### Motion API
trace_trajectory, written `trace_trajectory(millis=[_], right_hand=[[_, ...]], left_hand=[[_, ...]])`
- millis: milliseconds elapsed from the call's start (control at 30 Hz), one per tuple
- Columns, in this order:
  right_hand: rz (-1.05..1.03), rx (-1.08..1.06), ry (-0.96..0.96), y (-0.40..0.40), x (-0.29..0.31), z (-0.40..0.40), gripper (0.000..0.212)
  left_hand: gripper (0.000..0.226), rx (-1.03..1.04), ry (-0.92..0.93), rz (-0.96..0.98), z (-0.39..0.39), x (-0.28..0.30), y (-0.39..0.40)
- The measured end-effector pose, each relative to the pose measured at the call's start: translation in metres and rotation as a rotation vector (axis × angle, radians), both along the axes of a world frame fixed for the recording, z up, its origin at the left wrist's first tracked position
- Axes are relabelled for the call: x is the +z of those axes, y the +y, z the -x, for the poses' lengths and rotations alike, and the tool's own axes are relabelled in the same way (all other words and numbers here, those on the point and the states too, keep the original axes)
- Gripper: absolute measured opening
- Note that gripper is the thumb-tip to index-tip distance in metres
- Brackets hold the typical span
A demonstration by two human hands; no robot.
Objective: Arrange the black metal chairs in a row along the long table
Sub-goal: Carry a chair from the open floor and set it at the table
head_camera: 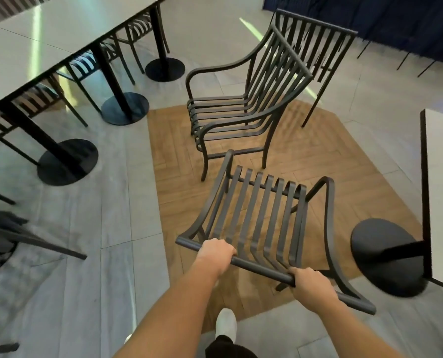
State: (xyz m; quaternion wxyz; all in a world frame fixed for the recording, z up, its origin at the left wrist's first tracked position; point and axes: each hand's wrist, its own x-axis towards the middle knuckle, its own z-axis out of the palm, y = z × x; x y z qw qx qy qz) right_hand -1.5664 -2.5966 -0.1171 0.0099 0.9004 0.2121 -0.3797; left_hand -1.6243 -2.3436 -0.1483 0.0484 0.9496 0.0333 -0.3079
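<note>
Right below me is a black metal slatted chair, seen from behind and above. My left hand grips the top rail of its backrest near the left end. My right hand grips the same rail toward the right end. A second black chair stands just ahead on the wooden floor patch, its seat facing left. A third black chair stands behind that one. The long table runs along the upper left, with several black chairs tucked under its far side.
Three round black table bases line the table's near edge. Another table with a round base stands at the right. More chair legs poke in at the left edge. My white shoe shows below.
</note>
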Motion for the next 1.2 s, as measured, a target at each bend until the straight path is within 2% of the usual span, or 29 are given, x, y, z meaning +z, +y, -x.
trace_trajectory(millis=[267,933,1200], right_hand=[[-0.004,0.059,-0.026,0.023,-0.003,0.012,0.023],[0.026,0.309,-0.077,0.14,-0.025,0.046,0.01],[0.019,0.474,-0.116,0.195,-0.026,0.043,0.025]], left_hand=[[0.039,0.099,0.008,0.027,0.033,-0.002,0.016],[0.03,0.424,-0.068,-0.033,0.146,-0.006,0.091],[0.022,0.555,-0.083,-0.035,0.172,-0.012,0.117]])
